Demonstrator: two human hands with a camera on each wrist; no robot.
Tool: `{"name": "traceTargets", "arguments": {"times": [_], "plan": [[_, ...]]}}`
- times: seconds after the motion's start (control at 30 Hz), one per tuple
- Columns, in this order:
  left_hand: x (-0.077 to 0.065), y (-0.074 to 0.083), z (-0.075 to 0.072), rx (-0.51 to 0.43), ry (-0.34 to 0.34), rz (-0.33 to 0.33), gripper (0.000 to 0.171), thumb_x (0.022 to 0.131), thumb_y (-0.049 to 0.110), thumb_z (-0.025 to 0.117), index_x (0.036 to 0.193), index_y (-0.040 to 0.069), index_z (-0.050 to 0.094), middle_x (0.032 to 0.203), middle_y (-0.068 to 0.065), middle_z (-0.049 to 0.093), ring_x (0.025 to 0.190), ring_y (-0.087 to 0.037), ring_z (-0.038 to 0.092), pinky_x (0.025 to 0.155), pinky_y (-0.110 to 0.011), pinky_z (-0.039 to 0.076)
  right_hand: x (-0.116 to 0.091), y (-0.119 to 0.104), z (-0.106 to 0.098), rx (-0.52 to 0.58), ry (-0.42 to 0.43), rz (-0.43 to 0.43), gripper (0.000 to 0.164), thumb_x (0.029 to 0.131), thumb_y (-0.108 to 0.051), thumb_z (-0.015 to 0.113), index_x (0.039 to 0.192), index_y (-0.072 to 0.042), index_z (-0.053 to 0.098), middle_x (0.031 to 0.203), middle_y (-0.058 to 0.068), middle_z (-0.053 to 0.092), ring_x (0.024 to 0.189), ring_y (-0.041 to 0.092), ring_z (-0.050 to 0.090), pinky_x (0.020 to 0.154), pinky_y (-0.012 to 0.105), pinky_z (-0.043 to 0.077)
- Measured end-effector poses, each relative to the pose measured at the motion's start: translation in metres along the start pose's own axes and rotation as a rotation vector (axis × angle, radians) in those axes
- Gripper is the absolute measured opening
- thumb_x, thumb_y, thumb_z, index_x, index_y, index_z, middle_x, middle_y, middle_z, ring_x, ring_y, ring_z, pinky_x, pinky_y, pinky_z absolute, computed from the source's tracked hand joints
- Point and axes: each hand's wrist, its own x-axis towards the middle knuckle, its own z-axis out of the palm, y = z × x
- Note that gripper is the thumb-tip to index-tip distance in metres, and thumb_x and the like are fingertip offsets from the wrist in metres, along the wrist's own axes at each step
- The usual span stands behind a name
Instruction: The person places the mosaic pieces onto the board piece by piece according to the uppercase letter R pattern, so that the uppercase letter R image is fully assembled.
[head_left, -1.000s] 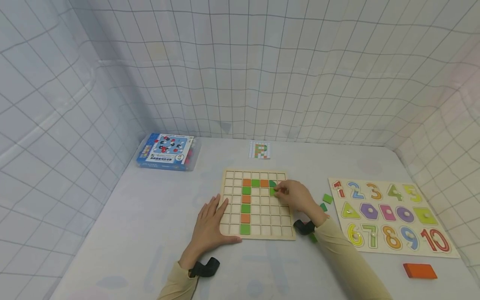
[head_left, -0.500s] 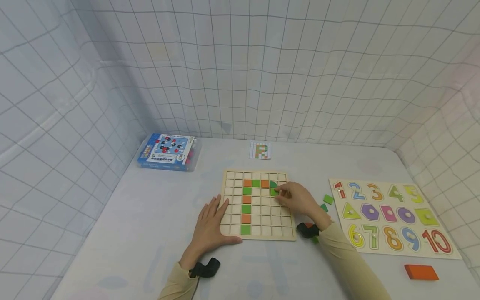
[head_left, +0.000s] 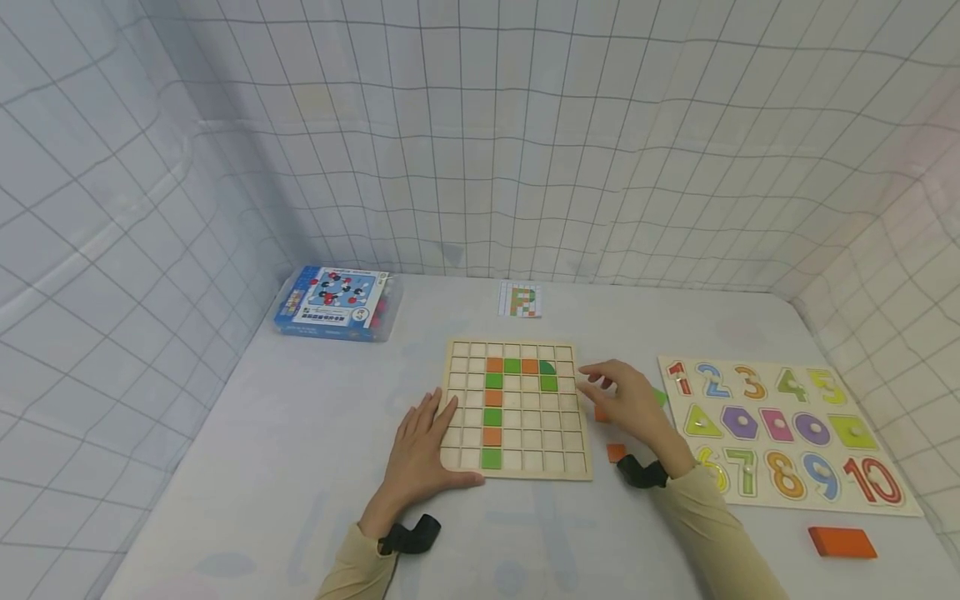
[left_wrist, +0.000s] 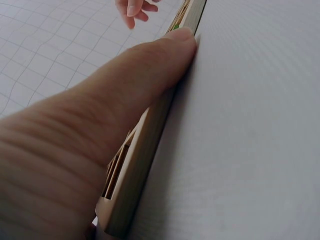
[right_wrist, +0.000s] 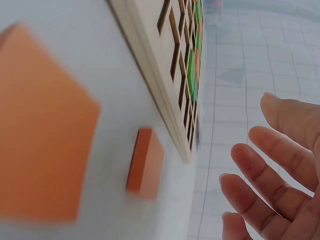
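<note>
A wooden grid board (head_left: pixel 528 414) lies flat, with orange and green square tiles set in a column and along an upper row. The dark green quarter-round tile (head_left: pixel 547 367) sits at that row's right end, and a green square tile (head_left: pixel 549 383) fills the cell below it. My left hand (head_left: pixel 422 446) rests on the board's lower-left corner, fingers spread along the left edge and thumb along the front edge. Just right of the board hovers my right hand (head_left: pixel 622 400), holding nothing, fingers apart in the right wrist view. Beneath it lie loose orange tiles (right_wrist: pixel 146 165).
A small pattern card (head_left: pixel 520 300) lies behind the board. To the right is a number-and-shape puzzle board (head_left: pixel 783 433), with an orange block (head_left: pixel 842 542) in front of it. A blue boxed kit (head_left: pixel 337 304) stands at the back left. One green tile (head_left: pixel 660 397) shows past my right hand.
My right hand has let go of the green square tile, now in its cell, and moved right off the board. Orange tiles beneath it have come into view. My left hand has stayed put.
</note>
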Motion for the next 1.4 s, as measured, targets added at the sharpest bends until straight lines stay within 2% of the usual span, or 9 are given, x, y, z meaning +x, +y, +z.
{"name": "traceTargets", "arguments": {"times": [0.13, 0.3, 0.47, 0.8, 0.97, 1.2, 1.4], "plan": [[0.000, 0.000, -0.001, -0.001, -0.003, -0.002, 0.118, 0.056, 0.064, 0.080, 0.147, 0.006, 0.034, 0.153, -0.019, 0.021, 0.141, -0.034, 0.014, 0.110, -0.052, 0.013, -0.011, 0.006, -0.010, -0.053, 0.069, 0.044, 0.032, 0.087, -0.025, 0.071, 0.114, -0.007, 0.068, 0.094, 0.002, 0.064, 0.081, 0.018, 0.055, 0.064, 0.033, 0.045], [0.000, 0.002, -0.004, -0.005, -0.019, -0.017, 0.117, 0.057, 0.063, 0.079, 0.147, 0.006, 0.034, 0.154, -0.018, 0.020, 0.141, -0.033, 0.013, 0.111, -0.051, 0.013, -0.024, 0.015, -0.020, -0.103, 0.158, 0.054, 0.032, 0.083, -0.021, 0.075, 0.111, -0.006, 0.069, 0.090, 0.004, 0.065, 0.077, 0.019, 0.056, 0.060, 0.033, 0.044], [0.001, 0.002, -0.004, 0.000, -0.022, -0.021, 0.117, 0.057, 0.063, 0.079, 0.147, 0.005, 0.033, 0.154, -0.018, 0.020, 0.141, -0.033, 0.012, 0.111, -0.051, 0.012, -0.035, 0.019, -0.028, -0.138, 0.197, 0.080, 0.034, 0.080, -0.019, 0.078, 0.109, -0.005, 0.069, 0.088, 0.006, 0.066, 0.072, 0.020, 0.057, 0.054, 0.031, 0.043], [0.001, 0.002, -0.003, 0.011, -0.030, -0.043, 0.118, 0.056, 0.064, 0.079, 0.148, 0.007, 0.033, 0.154, -0.017, 0.020, 0.142, -0.032, 0.011, 0.112, -0.050, 0.011, -0.047, 0.019, -0.037, -0.200, 0.145, 0.283, 0.033, 0.078, -0.026, 0.079, 0.100, -0.002, 0.071, 0.077, 0.001, 0.063, 0.065, 0.017, 0.051, 0.048, 0.027, 0.036], [0.001, 0.002, -0.002, 0.011, -0.029, -0.044, 0.119, 0.056, 0.064, 0.080, 0.148, 0.007, 0.033, 0.154, -0.017, 0.020, 0.142, -0.032, 0.011, 0.112, -0.050, 0.011, -0.051, 0.018, -0.039, -0.222, 0.136, 0.311, 0.033, 0.077, -0.027, 0.080, 0.095, -0.001, 0.070, 0.079, 0.005, 0.066, 0.062, 0.017, 0.052, 0.045, 0.027, 0.037], [0.001, 0.001, -0.001, 0.010, -0.038, -0.045, 0.120, 0.056, 0.065, 0.079, 0.149, 0.008, 0.031, 0.155, -0.016, 0.018, 0.142, -0.030, 0.009, 0.112, -0.048, 0.010, -0.055, 0.018, -0.039, -0.232, 0.100, 0.375, 0.030, 0.076, -0.029, 0.080, 0.082, -0.004, 0.065, 0.074, 0.007, 0.065, 0.054, 0.016, 0.046, 0.044, 0.028, 0.033], [0.000, 0.001, 0.000, 0.008, -0.023, -0.036, 0.119, 0.056, 0.064, 0.080, 0.148, 0.007, 0.032, 0.154, -0.017, 0.019, 0.142, -0.031, 0.011, 0.112, -0.049, 0.011, -0.056, 0.017, -0.040, -0.257, 0.061, 0.419, 0.031, 0.077, -0.030, 0.079, 0.081, -0.003, 0.065, 0.071, 0.005, 0.063, 0.055, 0.017, 0.048, 0.046, 0.028, 0.036]]}}
